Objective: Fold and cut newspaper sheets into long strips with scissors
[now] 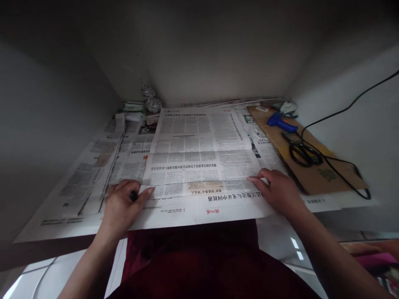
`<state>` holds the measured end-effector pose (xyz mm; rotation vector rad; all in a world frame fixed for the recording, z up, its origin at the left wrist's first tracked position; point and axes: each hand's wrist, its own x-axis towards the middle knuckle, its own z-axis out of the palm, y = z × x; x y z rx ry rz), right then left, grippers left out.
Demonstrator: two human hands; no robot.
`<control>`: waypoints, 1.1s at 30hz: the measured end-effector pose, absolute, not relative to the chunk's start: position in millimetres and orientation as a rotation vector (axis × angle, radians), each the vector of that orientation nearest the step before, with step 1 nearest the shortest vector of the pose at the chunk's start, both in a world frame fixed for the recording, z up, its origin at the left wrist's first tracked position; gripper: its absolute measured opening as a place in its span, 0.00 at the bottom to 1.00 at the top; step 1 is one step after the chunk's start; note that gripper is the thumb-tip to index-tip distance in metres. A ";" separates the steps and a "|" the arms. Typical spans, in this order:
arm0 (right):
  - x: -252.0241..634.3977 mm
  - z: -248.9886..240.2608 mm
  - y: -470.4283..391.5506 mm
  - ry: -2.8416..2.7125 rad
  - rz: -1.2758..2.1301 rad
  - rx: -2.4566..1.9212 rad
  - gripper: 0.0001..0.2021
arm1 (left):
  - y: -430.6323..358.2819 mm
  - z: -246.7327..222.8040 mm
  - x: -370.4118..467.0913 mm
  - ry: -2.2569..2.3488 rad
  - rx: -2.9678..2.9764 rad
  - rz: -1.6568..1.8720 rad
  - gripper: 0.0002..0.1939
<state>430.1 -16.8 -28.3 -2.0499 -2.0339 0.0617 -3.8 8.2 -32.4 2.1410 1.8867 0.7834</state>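
Lying between left hand (124, 204) and right hand (276, 190): newspaper (187, 153).

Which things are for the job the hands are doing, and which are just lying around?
Seem part of the job:
top newspaper, with left hand and right hand on it
black thing in the left hand; can't tell what

Lying about, untouched:
scissors and glue gun, though maybe tools for it
cardboard under them
bumpy cone at the back

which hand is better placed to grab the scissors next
Likely the right hand: it's nearer the scissors on the cardboard; the left hand, across the newspaper sheet, holds a small dark object.
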 end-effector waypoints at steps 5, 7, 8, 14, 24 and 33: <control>432.9 -30.8 -14.5 -2.010 0.120 -2.094 0.23 | 6.3 -32.7 -1.7 1.883 2.136 0.842 0.19; 434.6 -32.6 -13.4 -1.988 0.128 -2.129 0.24 | 5.7 -33.9 -1.9 1.906 2.130 0.829 0.18; 435.4 -33.6 -13.0 -1.984 0.132 -2.133 0.25 | 5.5 -34.6 -2.1 1.919 2.123 0.819 0.17; 438.1 -37.7 -12.7 -1.994 0.122 -2.102 0.26 | 5.0 -37.0 -3.0 1.958 2.079 0.784 0.16; 437.3 -34.1 -9.8 -1.955 0.178 -2.170 0.28 | -2.4 -37.5 2.2 2.108 2.046 0.774 0.11; 435.7 -34.0 -10.7 -1.952 0.172 -2.125 0.28 | -13.6 -41.1 3.8 2.208 2.051 0.781 0.10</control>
